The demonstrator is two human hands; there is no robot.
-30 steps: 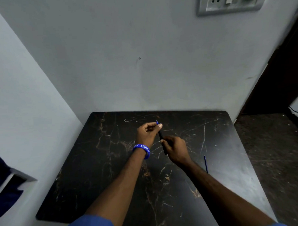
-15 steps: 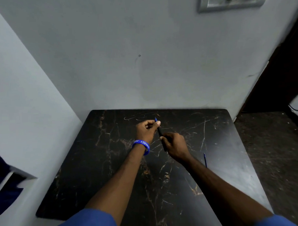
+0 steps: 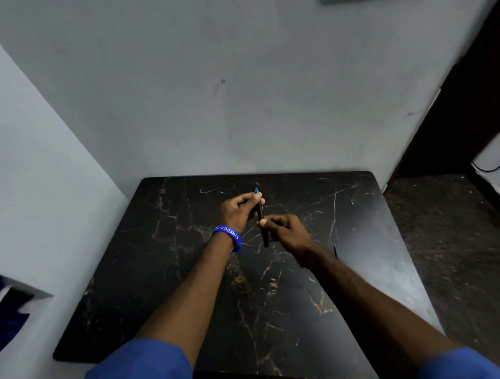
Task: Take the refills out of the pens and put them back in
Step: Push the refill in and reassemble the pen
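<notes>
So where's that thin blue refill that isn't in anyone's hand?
In the head view, the thin blue refill lies on the black marble-patterned table, toward its right side, just past the right hand, whose wrist partly hides it.

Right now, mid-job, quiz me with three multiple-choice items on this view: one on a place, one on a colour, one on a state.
1. Where does the loose refill lie?
A. on the table, beside the right forearm
B. on the floor
C. under the left sleeve

2. What colour is the wristband?
A. red
B. blue
C. white

3. How is the pen held?
A. lying flat on the table
B. in the left hand only
C. in the grip of both hands, above the table

Answers: 1 A, the thin blue stick rests there. 2 B, blue with white lettering. 3 C, left hand pinches its far end, right hand its body.
</notes>
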